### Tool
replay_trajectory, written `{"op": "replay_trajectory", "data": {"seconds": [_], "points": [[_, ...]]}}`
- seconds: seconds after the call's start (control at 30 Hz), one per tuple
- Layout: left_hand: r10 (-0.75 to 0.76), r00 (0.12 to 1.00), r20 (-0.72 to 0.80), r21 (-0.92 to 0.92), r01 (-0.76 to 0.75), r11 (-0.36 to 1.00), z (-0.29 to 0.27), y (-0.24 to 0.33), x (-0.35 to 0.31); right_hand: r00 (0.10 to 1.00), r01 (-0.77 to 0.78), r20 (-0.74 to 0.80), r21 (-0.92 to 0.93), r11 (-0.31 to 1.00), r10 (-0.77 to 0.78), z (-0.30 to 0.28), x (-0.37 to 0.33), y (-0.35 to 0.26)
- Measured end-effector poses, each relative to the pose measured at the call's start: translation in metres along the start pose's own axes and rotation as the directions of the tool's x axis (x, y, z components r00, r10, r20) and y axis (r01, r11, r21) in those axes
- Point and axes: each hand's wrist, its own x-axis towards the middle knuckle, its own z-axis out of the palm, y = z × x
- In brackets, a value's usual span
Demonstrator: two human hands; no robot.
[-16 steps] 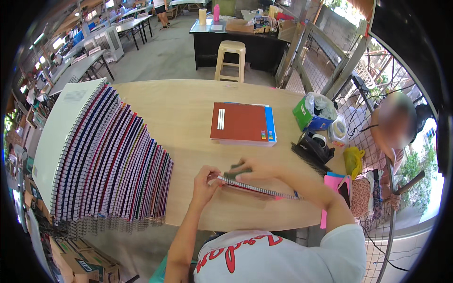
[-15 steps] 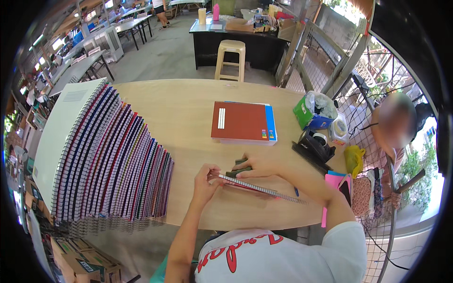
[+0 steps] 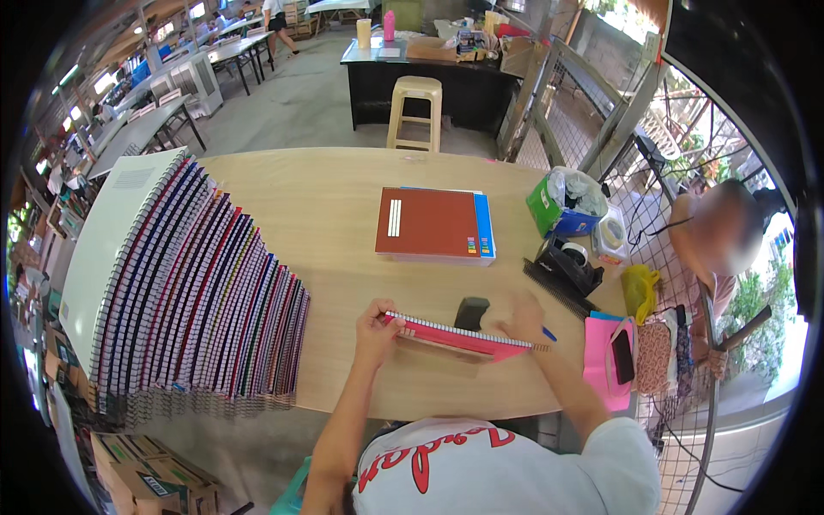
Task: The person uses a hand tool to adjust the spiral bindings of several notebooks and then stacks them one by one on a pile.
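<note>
A spiral-bound notebook (image 3: 459,336) with a pink-red cover is tilted on its edge above the table, its wire coil uppermost. My left hand (image 3: 378,330) pinches the coil's left end between thumb and fingers. Beyond the coil's right half is my right hand (image 3: 520,318), smeared by motion, so its fingers cannot be made out. A dark blocky object (image 3: 471,313) stands on the table just behind the notebook, apart from both hands; its kind is unclear. Close to the right hand lies a blue pen (image 3: 549,334).
A tall leaning row of spiral notebooks (image 3: 189,292) fills the table's left. Flat notebooks with a brown-red cover (image 3: 427,223) lie at the middle back. On the right are a tape dispenser (image 3: 571,264), a green-blue box (image 3: 562,206), a yellow bag (image 3: 639,292) and a phone (image 3: 622,356).
My right hand has let go of the dark object and moved right along the notebook. The notebook has turned, showing more of its pink-red cover. My left hand keeps its hold.
</note>
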Motion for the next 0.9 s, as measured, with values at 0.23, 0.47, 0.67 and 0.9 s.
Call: {"op": "replay_trajectory", "data": {"seconds": [0.23, 0.47, 0.67, 0.9], "points": [[-0.120, 0.993, -0.018, -0.149, 0.116, 0.982, 0.016, 0.012, -0.002, 0.876, -0.078, -0.470, 0.086, 0.993, 0.109, 0.049, -0.078, 0.074], [-0.046, 0.999, 0.026, -0.118, 0.049, 0.992, 0.013, 0.010, -0.001, 0.870, 0.479, -0.336, 0.400, 0.782, -0.361, -0.166, 0.001, -0.079], [-0.062, 0.997, 0.055, -0.160, 0.070, 0.985, 0.019, 0.015, 0.001, 0.312, 0.859, -0.174, -0.368, 0.355, -0.934, -0.195, 0.039, -0.199], [-0.047, 0.999, 0.001, -0.185, 0.046, 0.982, 0.020, 0.017, 0.002, 0.052, 0.886, 0.079, -0.464, 0.010, -0.996, -0.192, 0.053, -0.235]]}}
